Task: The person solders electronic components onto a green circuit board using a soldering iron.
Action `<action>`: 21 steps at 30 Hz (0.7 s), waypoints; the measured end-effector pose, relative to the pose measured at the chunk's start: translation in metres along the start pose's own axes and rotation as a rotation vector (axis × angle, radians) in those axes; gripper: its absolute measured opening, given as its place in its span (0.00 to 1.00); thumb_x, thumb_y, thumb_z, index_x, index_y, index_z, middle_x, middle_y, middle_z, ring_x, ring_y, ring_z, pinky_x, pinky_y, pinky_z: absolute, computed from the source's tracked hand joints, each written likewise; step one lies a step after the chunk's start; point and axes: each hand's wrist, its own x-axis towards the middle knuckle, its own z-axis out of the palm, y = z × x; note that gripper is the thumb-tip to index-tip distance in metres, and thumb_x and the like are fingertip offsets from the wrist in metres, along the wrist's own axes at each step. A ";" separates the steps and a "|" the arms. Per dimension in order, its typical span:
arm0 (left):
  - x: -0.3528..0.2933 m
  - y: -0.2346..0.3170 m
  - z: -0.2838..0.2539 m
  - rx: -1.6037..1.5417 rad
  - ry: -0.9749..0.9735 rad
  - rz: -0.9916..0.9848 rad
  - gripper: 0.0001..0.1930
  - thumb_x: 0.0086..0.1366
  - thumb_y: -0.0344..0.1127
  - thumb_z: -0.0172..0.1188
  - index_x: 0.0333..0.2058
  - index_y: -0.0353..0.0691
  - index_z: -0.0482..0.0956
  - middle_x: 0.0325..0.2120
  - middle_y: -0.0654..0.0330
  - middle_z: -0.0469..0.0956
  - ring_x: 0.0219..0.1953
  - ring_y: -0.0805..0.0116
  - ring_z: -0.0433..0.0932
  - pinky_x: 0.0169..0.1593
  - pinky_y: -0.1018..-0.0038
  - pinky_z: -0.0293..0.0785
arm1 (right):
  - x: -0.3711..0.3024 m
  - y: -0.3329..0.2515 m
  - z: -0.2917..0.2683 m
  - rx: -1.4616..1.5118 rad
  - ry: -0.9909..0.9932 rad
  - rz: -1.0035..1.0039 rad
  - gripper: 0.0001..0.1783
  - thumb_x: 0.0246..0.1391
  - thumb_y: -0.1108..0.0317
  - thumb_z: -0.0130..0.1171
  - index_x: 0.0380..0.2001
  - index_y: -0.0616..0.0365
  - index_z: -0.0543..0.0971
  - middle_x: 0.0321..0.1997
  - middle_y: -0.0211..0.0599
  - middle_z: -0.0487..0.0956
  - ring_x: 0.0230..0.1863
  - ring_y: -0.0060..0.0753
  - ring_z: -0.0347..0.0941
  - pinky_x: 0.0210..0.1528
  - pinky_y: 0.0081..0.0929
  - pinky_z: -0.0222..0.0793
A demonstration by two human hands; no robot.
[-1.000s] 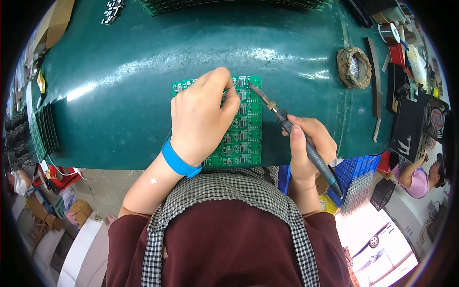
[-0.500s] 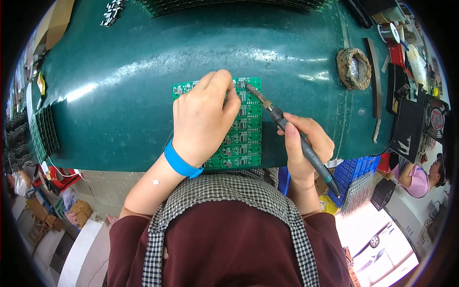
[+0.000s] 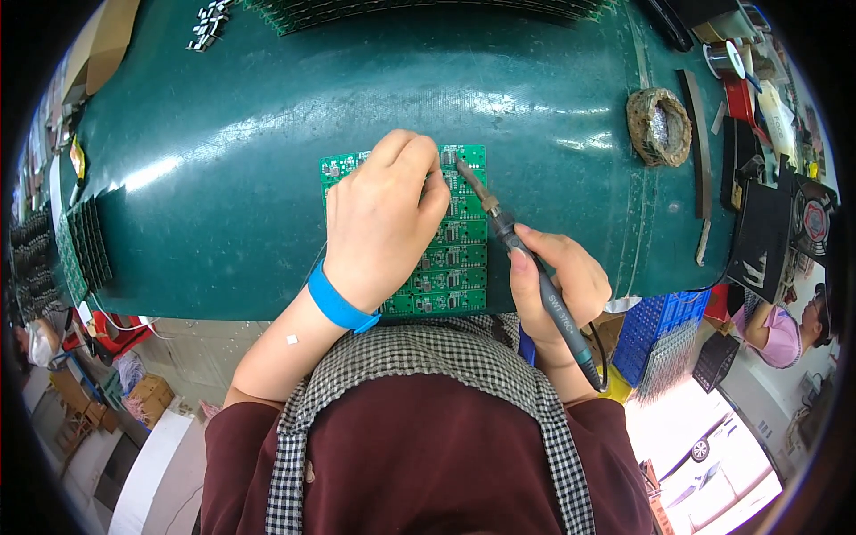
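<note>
A green panel of several circuit boards [image 3: 459,259] lies on the green mat in front of me. My left hand [image 3: 388,201], with a blue wristband [image 3: 337,299], rests over the panel's left and middle part. Its thumb and fingers are pinched together at the upper rows; what they hold is hidden. A thin wire runs beside that wrist. My right hand [image 3: 566,281] grips a soldering iron [image 3: 535,259] like a pen. The iron slants up to the left, and its tip is at the panel's upper right, by a small dark component, close to my left fingertips.
Stacked boards [image 3: 428,7] stand at the far edge, others [image 3: 82,245] at the left. Small metallic parts [image 3: 209,24] lie far left. On the right are a round rough-rimmed holder [image 3: 660,127], a dark strip [image 3: 697,143], a wire spool [image 3: 724,61] and a fan [image 3: 813,217].
My right hand has shifted slightly left, and the iron's handle has swung left and stands steeper. Its tip stays near the same spot. My left hand has barely moved.
</note>
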 end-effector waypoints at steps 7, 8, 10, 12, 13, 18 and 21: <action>0.000 0.000 0.001 -0.010 -0.013 0.012 0.06 0.52 0.24 0.60 0.28 0.37 0.73 0.32 0.58 0.75 0.32 0.57 0.77 0.33 0.69 0.73 | -0.006 -0.002 -0.002 0.015 -0.034 0.047 0.08 0.47 0.73 0.60 0.30 0.69 0.79 0.25 0.46 0.80 0.24 0.36 0.78 0.28 0.24 0.72; 0.000 0.000 0.000 -0.010 -0.013 0.012 0.06 0.52 0.24 0.60 0.28 0.37 0.73 0.32 0.58 0.75 0.32 0.57 0.77 0.33 0.69 0.73 | -0.006 0.000 -0.002 0.034 0.011 0.036 0.07 0.45 0.74 0.62 0.30 0.67 0.79 0.23 0.43 0.80 0.22 0.35 0.77 0.25 0.24 0.72; 0.000 0.000 -0.003 -0.038 -0.013 0.065 0.04 0.54 0.25 0.59 0.27 0.38 0.72 0.31 0.58 0.74 0.26 0.56 0.76 0.27 0.65 0.73 | -0.007 0.000 -0.005 0.052 0.058 0.023 0.07 0.43 0.75 0.63 0.29 0.65 0.79 0.21 0.40 0.79 0.20 0.34 0.77 0.22 0.24 0.71; -0.001 -0.002 -0.004 -0.068 -0.017 0.063 0.05 0.53 0.24 0.59 0.28 0.37 0.71 0.32 0.57 0.74 0.26 0.56 0.76 0.27 0.65 0.73 | -0.010 0.003 -0.008 0.069 0.084 0.088 0.07 0.44 0.76 0.62 0.29 0.66 0.79 0.20 0.41 0.79 0.19 0.35 0.76 0.21 0.24 0.70; -0.002 -0.003 -0.005 -0.101 -0.019 0.065 0.06 0.53 0.23 0.58 0.28 0.37 0.71 0.32 0.57 0.73 0.27 0.56 0.76 0.28 0.65 0.73 | -0.010 0.004 -0.008 0.064 0.087 0.065 0.07 0.44 0.76 0.60 0.29 0.66 0.79 0.19 0.40 0.78 0.17 0.34 0.75 0.20 0.24 0.69; -0.014 0.005 -0.007 -0.148 -0.095 -0.019 0.08 0.51 0.22 0.58 0.30 0.36 0.70 0.33 0.55 0.73 0.28 0.54 0.75 0.30 0.65 0.73 | -0.009 0.000 -0.011 0.041 0.022 0.001 0.06 0.43 0.76 0.60 0.28 0.64 0.79 0.18 0.38 0.77 0.16 0.32 0.73 0.19 0.24 0.68; -0.017 0.003 -0.003 -0.135 -0.054 -0.010 0.07 0.52 0.22 0.59 0.30 0.36 0.71 0.34 0.57 0.75 0.23 0.63 0.70 0.27 0.71 0.69 | -0.008 -0.001 -0.009 0.041 0.009 -0.015 0.05 0.43 0.76 0.60 0.28 0.64 0.79 0.17 0.37 0.77 0.15 0.31 0.73 0.18 0.24 0.67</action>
